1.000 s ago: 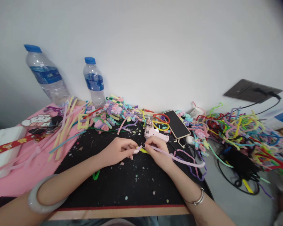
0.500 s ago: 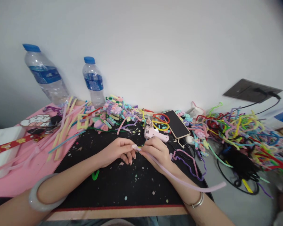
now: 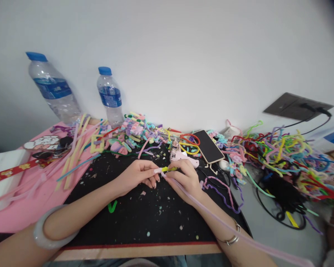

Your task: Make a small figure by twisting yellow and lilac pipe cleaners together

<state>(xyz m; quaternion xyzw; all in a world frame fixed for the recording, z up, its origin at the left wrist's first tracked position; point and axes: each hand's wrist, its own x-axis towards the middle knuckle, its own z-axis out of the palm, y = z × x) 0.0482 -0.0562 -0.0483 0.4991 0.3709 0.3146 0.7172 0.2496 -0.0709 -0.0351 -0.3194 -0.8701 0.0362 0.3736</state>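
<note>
A pale lilac pipe cleaner (image 3: 256, 243) runs from my fingertips across my right forearm toward the lower right. My left hand (image 3: 137, 176) pinches its end together with a short yellow stem (image 3: 165, 169) that bridges the gap between both hands. On the other side, my right hand (image 3: 185, 180) is closed, fingers bent around the yellow stem and the lilac strand. Just behind the right hand lies a pink glue gun (image 3: 180, 156). A green bent piece (image 3: 112, 206) rests on the black mat (image 3: 144, 226) below my left wrist.
Two water bottles (image 3: 110, 97) stand by the wall. Finished fuzzy pieces (image 3: 139, 128) and a phone (image 3: 208, 146) lie at the back. Tangled pipe cleaners (image 3: 289, 155) heap up on the right, below a wall socket (image 3: 295, 106). Loose strips cover the pink sheet (image 3: 48, 187).
My right hand has shifted slightly up, and more of the yellow stem shows between the hands. The free lilac end has swung farther right and down, over my forearm.
</note>
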